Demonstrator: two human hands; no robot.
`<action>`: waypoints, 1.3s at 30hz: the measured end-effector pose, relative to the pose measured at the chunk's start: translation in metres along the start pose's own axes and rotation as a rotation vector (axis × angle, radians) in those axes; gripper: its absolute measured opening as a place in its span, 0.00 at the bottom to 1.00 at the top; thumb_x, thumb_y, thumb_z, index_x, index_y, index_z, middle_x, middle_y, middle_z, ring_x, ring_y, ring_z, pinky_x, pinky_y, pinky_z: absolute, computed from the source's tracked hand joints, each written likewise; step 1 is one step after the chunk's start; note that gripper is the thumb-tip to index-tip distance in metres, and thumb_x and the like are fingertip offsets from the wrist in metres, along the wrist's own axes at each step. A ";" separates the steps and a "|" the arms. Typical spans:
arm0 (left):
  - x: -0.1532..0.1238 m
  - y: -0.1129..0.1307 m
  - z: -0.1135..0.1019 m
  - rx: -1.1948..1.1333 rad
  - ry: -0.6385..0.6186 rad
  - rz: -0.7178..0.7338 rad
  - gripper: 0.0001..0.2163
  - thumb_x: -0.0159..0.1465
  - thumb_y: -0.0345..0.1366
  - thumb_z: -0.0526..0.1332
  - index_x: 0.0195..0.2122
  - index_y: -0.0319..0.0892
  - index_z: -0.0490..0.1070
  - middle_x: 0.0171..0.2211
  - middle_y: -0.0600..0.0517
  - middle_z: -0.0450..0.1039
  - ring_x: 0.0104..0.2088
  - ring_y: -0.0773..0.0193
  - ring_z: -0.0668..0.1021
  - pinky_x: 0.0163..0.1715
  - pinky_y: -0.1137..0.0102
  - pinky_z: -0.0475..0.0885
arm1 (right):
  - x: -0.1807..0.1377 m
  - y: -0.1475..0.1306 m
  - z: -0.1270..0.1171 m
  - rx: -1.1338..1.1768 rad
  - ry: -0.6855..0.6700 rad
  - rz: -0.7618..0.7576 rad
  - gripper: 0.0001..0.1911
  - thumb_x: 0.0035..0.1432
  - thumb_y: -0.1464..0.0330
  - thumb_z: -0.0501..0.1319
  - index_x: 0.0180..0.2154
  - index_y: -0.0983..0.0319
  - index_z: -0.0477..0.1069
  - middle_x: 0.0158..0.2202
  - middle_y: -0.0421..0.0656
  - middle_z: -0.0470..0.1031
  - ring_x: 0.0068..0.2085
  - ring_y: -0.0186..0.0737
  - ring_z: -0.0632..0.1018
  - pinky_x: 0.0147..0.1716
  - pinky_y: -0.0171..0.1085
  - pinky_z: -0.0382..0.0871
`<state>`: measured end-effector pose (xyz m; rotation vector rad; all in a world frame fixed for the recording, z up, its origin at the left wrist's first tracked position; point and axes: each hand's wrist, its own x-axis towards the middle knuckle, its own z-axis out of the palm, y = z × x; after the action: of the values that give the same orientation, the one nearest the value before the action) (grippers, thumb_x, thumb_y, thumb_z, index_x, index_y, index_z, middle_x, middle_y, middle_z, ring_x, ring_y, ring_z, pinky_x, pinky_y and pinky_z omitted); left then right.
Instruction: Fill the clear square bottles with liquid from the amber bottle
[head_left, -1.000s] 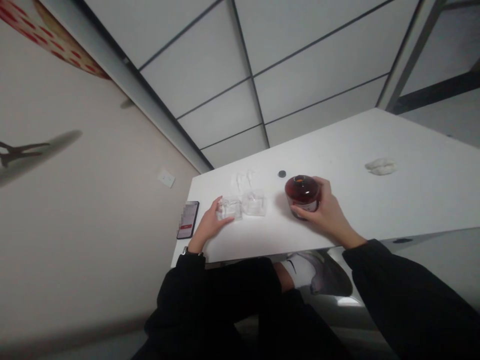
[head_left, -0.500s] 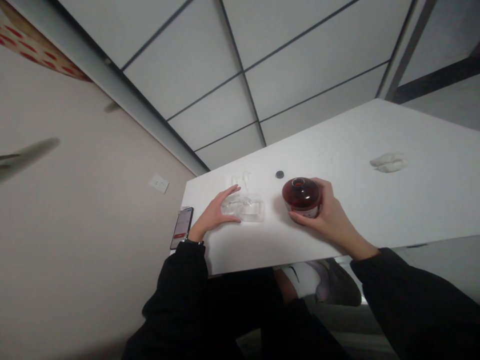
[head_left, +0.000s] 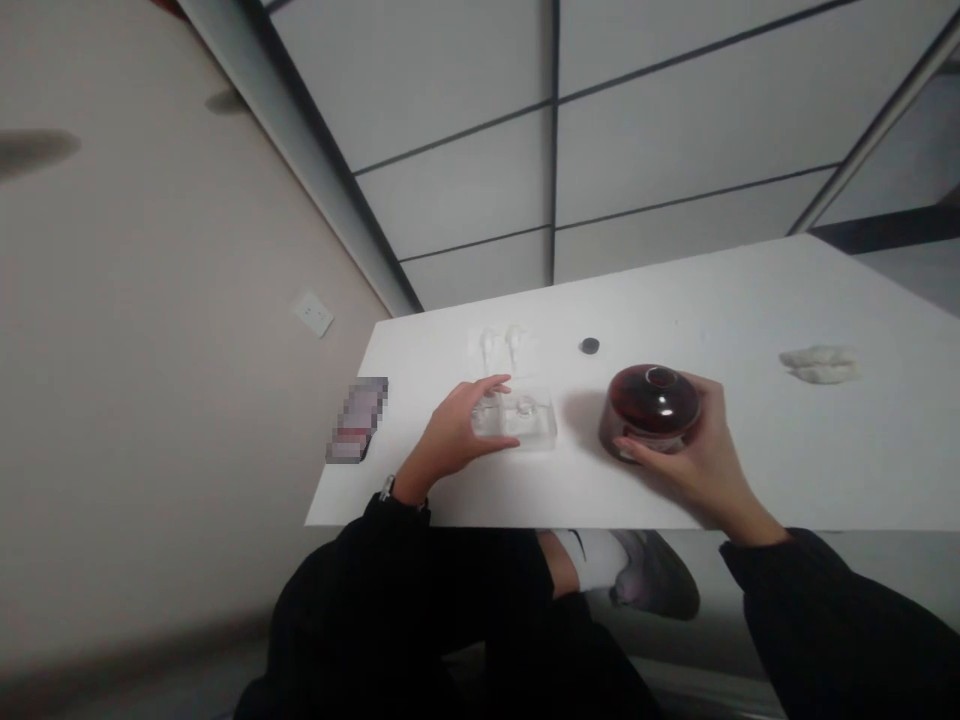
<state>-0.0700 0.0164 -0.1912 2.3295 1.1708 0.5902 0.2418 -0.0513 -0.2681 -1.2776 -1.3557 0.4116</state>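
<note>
My right hand (head_left: 697, 450) is wrapped round a dark red, round-shouldered bottle (head_left: 637, 405) with an uncapped mouth, its thumb across the near side and label. To the left, my left hand (head_left: 457, 425) spans a clear, two-part container (head_left: 536, 425), fingers at its far side and thumb along its near side. A round neck shows on its right part; the hand partly covers the left part. Just behind stand or lie two small whitish clear pump-like tops (head_left: 514, 345). A black cap (head_left: 590, 346) lies on the table beyond the red bottle.
The white table (head_left: 720, 300) meets a wall on the left and panelled doors behind. A phone (head_left: 356, 420) lies at its left edge. Toward the right is a crumpled white tissue or cloth (head_left: 821, 365). My legs and a shoe (head_left: 656, 575) are below the near edge.
The camera view has turned, shifting the table in the picture. The red bottle has moved a little right of the cap and container. My left hand keeps its place at the container.
</note>
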 end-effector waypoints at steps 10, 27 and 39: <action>-0.001 -0.035 0.002 -0.284 0.503 0.105 0.38 0.67 0.69 0.58 0.66 0.44 0.67 0.64 0.39 0.74 0.64 0.46 0.76 0.67 0.50 0.67 | 0.006 -0.012 -0.001 -0.158 -0.017 -0.148 0.45 0.48 0.53 0.80 0.63 0.57 0.67 0.57 0.53 0.76 0.52 0.57 0.83 0.47 0.55 0.84; 0.012 -0.048 0.004 -0.077 0.399 -0.217 0.16 0.71 0.42 0.52 0.28 0.45 0.71 0.29 0.51 0.75 0.35 0.58 0.77 0.40 0.63 0.68 | 0.055 -0.054 0.008 -0.677 -0.281 -0.774 0.47 0.63 0.70 0.71 0.76 0.55 0.51 0.60 0.57 0.80 0.57 0.61 0.82 0.52 0.60 0.82; 0.013 -0.046 0.005 -0.007 0.509 -0.348 0.25 0.68 0.48 0.52 0.16 0.47 0.45 0.17 0.55 0.48 0.22 0.65 0.58 0.29 0.63 0.49 | 0.062 -0.057 0.005 -0.743 -0.326 -0.838 0.48 0.63 0.73 0.71 0.76 0.55 0.51 0.63 0.56 0.78 0.61 0.59 0.80 0.61 0.64 0.75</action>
<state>-0.0888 0.0502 -0.2196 1.9493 1.7442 1.0848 0.2297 -0.0169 -0.1918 -1.0840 -2.2907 -0.5415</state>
